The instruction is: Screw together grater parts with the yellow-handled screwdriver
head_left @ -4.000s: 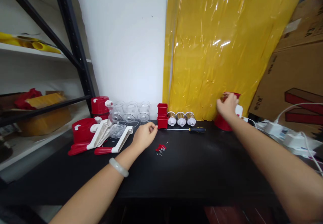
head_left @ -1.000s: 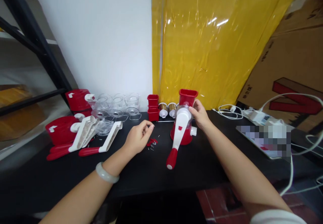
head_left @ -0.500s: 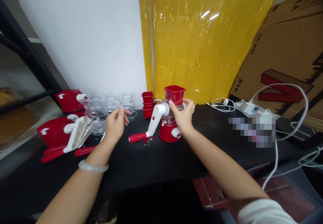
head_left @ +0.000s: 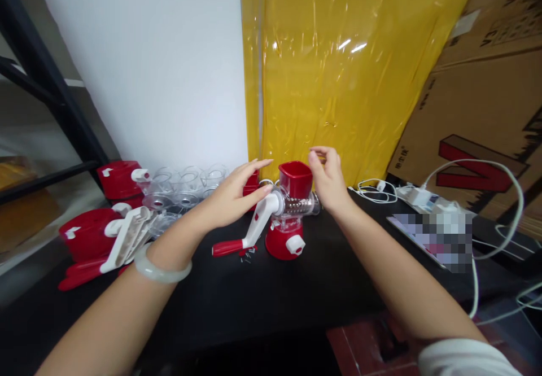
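Observation:
A red-and-clear rotary grater (head_left: 284, 240) stands upright on the black table, with a metal drum (head_left: 296, 204) lying sideways in its clear body. Its red square hopper (head_left: 295, 179) sits on top, and a white crank (head_left: 259, 218) with a red handle (head_left: 227, 248) hangs at the left. My left hand (head_left: 232, 195) is stretched out, fingers apart, just left of the hopper and above the crank. On the other side, my right hand (head_left: 332, 184) hovers beside the hopper, its fingers loosely bent and apart, holding nothing that I can see.
Red grater bases (head_left: 87, 232), white cranks (head_left: 122, 240) and several clear bodies (head_left: 188, 181) crowd the table's left. Small screws (head_left: 247, 256) lie under the crank handle. Right are white cables (head_left: 375, 191), a power strip and a partly blurred tablet (head_left: 417, 237). Yellow plastic sheeting (head_left: 330, 82) hangs behind.
My right hand has let go of the grater and risen beside the hopper. My left hand has moved right toward the hopper and straightened its fingers. The view has shifted slightly.

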The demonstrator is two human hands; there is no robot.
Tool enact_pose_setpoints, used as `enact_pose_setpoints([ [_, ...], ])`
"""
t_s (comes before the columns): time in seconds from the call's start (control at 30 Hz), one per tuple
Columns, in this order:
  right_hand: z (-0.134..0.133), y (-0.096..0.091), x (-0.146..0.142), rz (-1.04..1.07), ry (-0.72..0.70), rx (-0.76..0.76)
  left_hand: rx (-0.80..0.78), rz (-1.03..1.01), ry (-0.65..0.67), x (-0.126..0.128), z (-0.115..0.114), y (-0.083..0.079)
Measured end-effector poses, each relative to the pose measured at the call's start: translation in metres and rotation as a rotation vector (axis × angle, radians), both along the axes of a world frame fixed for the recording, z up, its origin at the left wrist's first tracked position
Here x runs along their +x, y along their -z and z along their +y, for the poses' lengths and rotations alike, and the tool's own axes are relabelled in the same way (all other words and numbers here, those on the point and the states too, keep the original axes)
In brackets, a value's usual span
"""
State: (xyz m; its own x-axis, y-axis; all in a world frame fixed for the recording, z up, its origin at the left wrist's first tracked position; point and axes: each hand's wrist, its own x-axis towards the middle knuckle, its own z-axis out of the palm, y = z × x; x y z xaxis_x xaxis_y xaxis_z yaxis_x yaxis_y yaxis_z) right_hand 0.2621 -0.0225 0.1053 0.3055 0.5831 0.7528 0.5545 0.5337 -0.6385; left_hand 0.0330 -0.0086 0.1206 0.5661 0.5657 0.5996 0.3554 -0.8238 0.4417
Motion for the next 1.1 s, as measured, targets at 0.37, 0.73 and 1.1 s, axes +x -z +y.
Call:
enact_pose_setpoints([
  [0.37, 0.035, -0.051, 0.011, -0.073, -0.663, -0.082, 0.093, 0.048, 0.066, 0.030, 0.017, -0.012],
  [0.73, 0.019, -0.045, 0.057, -0.446, -0.811, -0.363, -0.034, -0.076, 0.054, 0.036, 0.018, -0.002],
  [1.1, 0.020, -0.044, 0.048, -0.366, -0.797, -0.266, -0.097, -0.176, 0.086, 0.036, 0.016, 0.002],
])
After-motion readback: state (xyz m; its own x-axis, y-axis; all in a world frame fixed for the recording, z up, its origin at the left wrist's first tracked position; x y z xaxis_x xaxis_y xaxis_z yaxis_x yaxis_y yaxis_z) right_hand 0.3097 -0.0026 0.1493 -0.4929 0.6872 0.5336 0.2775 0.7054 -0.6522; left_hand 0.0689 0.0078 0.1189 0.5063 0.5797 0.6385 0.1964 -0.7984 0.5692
